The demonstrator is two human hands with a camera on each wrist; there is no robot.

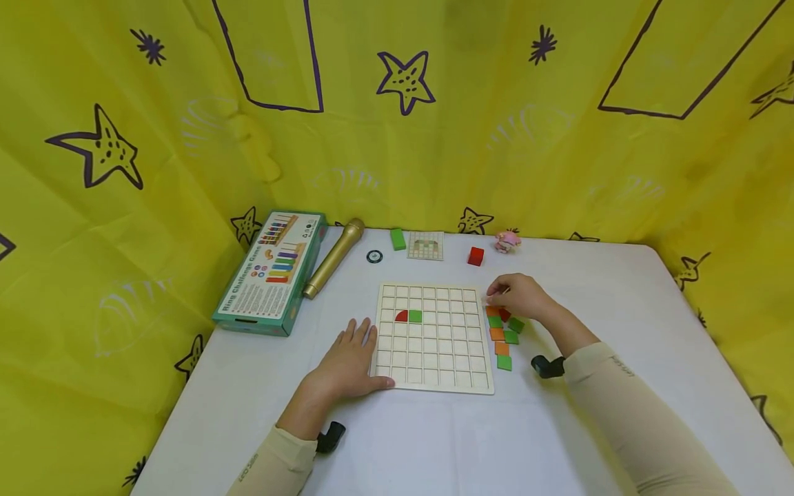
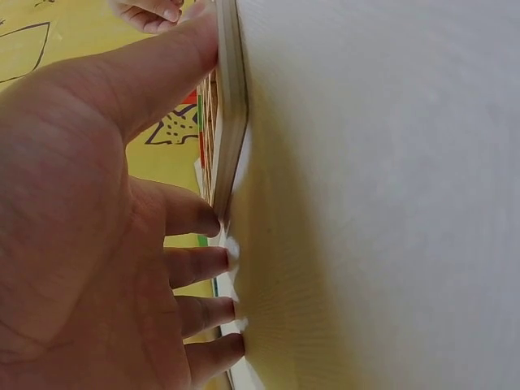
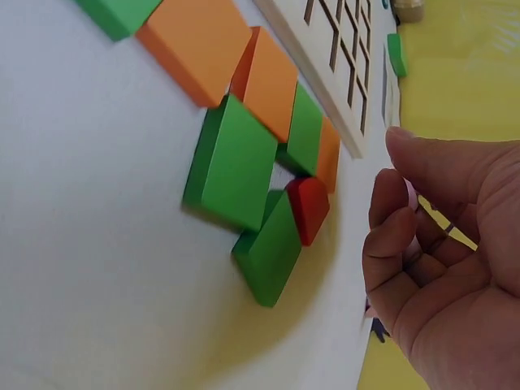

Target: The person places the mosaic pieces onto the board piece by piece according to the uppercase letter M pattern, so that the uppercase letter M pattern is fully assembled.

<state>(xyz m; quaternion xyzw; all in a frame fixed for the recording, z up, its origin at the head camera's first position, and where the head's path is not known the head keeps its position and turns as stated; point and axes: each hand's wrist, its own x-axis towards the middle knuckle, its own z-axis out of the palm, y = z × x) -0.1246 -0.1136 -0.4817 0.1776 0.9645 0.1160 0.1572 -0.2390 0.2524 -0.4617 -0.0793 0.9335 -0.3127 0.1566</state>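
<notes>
hands at the grid board, tiles waiting beside it

grid board (image 1: 434,341) lies flat on the white bench (image 1: 620,310) in front of you. your left hand (image 1: 350,362) rests spread on the bench at the board's left edge, fingers straight, the thumb laid along the near corner of the frame; the left wrist view shows the fingertips (image 2: 219,264) pressing the cloth and the thumb against the wooden rim. your right hand (image 1: 517,296) hovers by the board's upper right corner, just over the tile pile (image 1: 504,334), with fingers loosely curled and nothing between them in the right wrist view. that pile of green, orange and red tiles sits on the bench touching the board's right side. two pieces are already in the board's cells, side by side: a red quarter-round (image 1: 401,316) and a green square (image 1: 415,316). farther back on the bench lie a game box (image 1: 273,272), a gold microphone (image 1: 333,258), a green block (image 1: 398,239), a pattern card (image 1: 425,246), a red cube (image 1: 475,256) and a small pink figure (image 1: 507,240).
</notes>
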